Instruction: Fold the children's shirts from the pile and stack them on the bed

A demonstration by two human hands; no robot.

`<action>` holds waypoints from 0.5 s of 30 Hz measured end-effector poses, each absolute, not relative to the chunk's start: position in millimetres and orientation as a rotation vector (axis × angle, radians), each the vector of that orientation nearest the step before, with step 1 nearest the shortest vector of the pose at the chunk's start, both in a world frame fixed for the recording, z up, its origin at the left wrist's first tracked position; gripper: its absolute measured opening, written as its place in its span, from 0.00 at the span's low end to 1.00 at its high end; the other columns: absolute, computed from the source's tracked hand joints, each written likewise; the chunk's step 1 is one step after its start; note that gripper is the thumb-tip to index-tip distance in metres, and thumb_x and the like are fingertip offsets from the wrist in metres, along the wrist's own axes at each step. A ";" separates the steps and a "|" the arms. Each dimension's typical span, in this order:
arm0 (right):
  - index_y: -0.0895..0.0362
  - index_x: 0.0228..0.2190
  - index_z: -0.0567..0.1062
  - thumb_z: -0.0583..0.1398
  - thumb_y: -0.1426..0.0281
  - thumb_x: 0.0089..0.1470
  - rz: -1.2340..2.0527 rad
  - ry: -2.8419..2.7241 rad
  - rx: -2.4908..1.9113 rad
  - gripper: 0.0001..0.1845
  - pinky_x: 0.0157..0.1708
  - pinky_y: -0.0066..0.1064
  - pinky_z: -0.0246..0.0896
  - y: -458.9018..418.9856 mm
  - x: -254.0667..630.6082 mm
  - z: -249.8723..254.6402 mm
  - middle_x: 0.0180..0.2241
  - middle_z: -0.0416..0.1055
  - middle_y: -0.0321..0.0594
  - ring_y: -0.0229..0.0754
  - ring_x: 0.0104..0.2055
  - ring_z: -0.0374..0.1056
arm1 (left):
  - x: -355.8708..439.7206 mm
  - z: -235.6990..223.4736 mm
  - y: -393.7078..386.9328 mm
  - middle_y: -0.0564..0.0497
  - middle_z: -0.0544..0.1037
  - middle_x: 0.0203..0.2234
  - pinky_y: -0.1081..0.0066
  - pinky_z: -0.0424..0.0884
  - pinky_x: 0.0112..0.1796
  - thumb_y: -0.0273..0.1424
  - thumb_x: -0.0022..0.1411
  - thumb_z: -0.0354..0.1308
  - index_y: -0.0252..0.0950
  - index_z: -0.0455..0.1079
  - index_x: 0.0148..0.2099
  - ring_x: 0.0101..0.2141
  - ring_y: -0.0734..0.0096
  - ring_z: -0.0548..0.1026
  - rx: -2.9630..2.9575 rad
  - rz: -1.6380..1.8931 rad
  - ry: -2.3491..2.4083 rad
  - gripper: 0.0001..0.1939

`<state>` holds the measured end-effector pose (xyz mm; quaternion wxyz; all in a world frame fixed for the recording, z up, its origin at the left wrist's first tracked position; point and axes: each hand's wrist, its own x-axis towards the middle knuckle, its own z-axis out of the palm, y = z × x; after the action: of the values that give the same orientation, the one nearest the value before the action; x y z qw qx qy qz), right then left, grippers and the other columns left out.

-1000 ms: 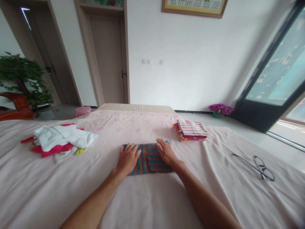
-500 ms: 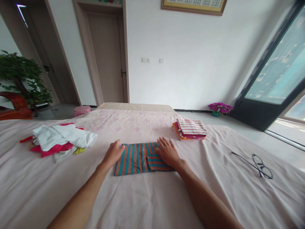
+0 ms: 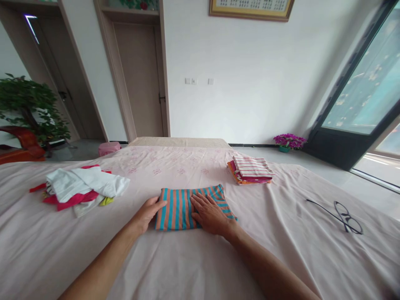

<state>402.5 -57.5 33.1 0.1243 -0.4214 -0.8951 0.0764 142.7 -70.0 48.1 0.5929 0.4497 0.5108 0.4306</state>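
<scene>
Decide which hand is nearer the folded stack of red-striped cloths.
Right. The right hand lies flat on the teal-and-orange striped cloth, towards the stack; the left hand is at its far edge.

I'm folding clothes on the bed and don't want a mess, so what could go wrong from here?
The striped cloth is pinned only by the right hand; the left hand is at its edge, so a quick pull might undo the fold or skew it. The sheet is wrinkled and may bunch under the cloth. The glasses lie loose on the right and could get swept or pressed on.
</scene>
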 end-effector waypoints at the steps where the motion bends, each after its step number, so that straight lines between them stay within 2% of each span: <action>1: 0.57 0.63 0.60 0.49 0.59 0.64 0.266 -2.576 -1.216 0.29 0.66 0.50 0.35 -57.0 402.5 37.7 0.66 0.53 0.46 0.52 0.69 0.43 | 145.5 52.6 -71.7 0.43 0.82 0.40 0.64 0.73 0.42 0.44 0.48 0.67 0.34 0.71 0.48 0.40 0.58 0.80 1.020 1.030 1.161 0.28; 4: 0.56 0.56 0.70 0.49 0.59 0.64 0.498 -2.352 -1.179 0.25 0.64 0.46 0.44 -53.4 401.2 58.5 0.60 0.63 0.47 0.53 0.64 0.53 | 157.3 73.6 -75.1 0.43 0.81 0.41 0.65 0.74 0.40 0.42 0.49 0.67 0.35 0.70 0.50 0.39 0.59 0.80 1.002 1.080 1.125 0.28; 6: 0.57 0.53 0.73 0.48 0.57 0.64 0.818 -2.107 -1.187 0.25 0.59 0.44 0.54 -48.5 400.1 71.9 0.55 0.69 0.48 0.53 0.58 0.62 | 168.6 90.0 -75.0 0.44 0.81 0.40 0.67 0.75 0.36 0.42 0.49 0.67 0.35 0.68 0.51 0.38 0.59 0.80 1.024 1.085 1.158 0.29; 8: 0.59 0.53 0.71 0.49 0.53 0.63 1.238 -1.818 -1.183 0.29 0.53 0.44 0.62 -42.4 400.4 81.6 0.54 0.70 0.50 0.53 0.54 0.66 | 182.5 103.5 -72.7 0.46 0.81 0.38 0.70 0.74 0.31 0.41 0.49 0.67 0.35 0.67 0.51 0.35 0.62 0.80 1.061 1.082 1.194 0.29; 11: 0.59 0.59 0.63 0.49 0.47 0.60 1.729 -1.462 -1.103 0.35 0.46 0.45 0.68 -36.1 405.0 92.1 0.58 0.64 0.55 0.51 0.53 0.68 | 207.7 114.1 -65.7 0.48 0.79 0.34 0.72 0.74 0.28 0.38 0.52 0.64 0.34 0.65 0.52 0.29 0.68 0.79 1.118 1.093 1.177 0.26; 13: 0.57 0.60 0.59 0.50 0.45 0.59 1.898 -1.357 -1.023 0.38 0.42 0.46 0.69 -36.4 409.6 99.7 0.58 0.64 0.55 0.51 0.50 0.69 | 226.2 116.6 -60.8 0.51 0.77 0.30 0.71 0.74 0.27 0.35 0.54 0.63 0.34 0.63 0.53 0.25 0.71 0.77 1.132 1.103 1.159 0.25; 15: 0.55 0.59 0.61 0.52 0.46 0.57 1.952 -1.337 -0.977 0.36 0.39 0.44 0.71 -40.0 413.0 107.0 0.53 0.69 0.52 0.49 0.45 0.72 | 244.7 117.8 -56.7 0.53 0.76 0.28 0.71 0.74 0.26 0.34 0.55 0.62 0.34 0.62 0.53 0.23 0.72 0.76 1.134 1.090 1.132 0.25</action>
<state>413.0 -40.0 107.0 0.2870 -0.3656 -0.5003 0.7305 244.7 -56.7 117.8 0.5662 0.4823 0.4816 0.4635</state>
